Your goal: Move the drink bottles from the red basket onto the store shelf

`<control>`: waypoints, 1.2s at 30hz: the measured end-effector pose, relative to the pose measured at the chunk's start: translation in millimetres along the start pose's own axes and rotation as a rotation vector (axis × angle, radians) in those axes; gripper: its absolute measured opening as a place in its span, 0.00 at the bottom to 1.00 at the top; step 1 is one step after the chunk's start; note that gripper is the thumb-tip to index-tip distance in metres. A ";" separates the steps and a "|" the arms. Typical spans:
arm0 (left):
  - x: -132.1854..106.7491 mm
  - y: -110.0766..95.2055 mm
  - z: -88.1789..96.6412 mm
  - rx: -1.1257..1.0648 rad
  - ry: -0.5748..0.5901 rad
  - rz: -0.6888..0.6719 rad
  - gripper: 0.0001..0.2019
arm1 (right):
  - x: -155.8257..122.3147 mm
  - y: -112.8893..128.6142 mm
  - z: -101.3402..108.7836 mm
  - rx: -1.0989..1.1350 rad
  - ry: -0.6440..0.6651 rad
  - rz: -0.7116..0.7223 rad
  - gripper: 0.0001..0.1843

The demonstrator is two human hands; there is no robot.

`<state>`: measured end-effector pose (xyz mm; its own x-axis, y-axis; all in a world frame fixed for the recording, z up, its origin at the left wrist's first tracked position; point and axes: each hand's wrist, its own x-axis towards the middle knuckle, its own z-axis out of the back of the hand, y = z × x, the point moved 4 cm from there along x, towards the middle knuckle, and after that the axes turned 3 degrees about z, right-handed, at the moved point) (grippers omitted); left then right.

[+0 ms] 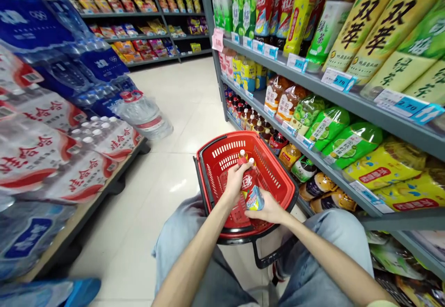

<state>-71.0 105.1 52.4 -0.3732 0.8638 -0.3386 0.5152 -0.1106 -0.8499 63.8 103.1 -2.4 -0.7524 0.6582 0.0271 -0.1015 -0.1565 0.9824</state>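
Note:
A red plastic shopping basket stands on the floor between my knees. Over it I hold two small drink bottles together. My left hand is wrapped round the upper part of a red-labelled bottle with a white cap. My right hand supports the lower ends from beneath, its fingers against a bottle with a blue and yellow label. The basket's black handle lies folded down toward me.
Grey shelves on the right carry rows of bottled tea and juice with price tags. Shrink-wrapped water packs are stacked on a low platform on the left. A tiled aisle runs ahead to snack shelves.

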 end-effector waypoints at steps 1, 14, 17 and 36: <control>-1.6 -1.2 -0.7 -0.030 0.023 0.022 0.14 | -1.3 -0.2 -0.8 0.073 0.045 -0.010 0.26; -2.5 3.7 -16.6 0.054 0.218 0.025 0.12 | -2.9 -15.7 -6.1 0.554 -0.090 -0.184 0.27; 3.0 8.3 -20.9 0.100 0.223 -0.005 0.12 | 1.5 -21.5 -2.3 0.560 -0.213 -0.173 0.29; 8.4 19.8 -31.5 0.374 0.377 -0.162 0.07 | -1.3 -16.2 25.0 0.297 -0.236 -0.100 0.25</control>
<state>-39.6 125.7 45.4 -0.0874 0.9928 -0.0825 0.1391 -0.0698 -0.9878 82.7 123.2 -13.7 -0.5742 0.8162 -0.0633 0.0527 0.1140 0.9921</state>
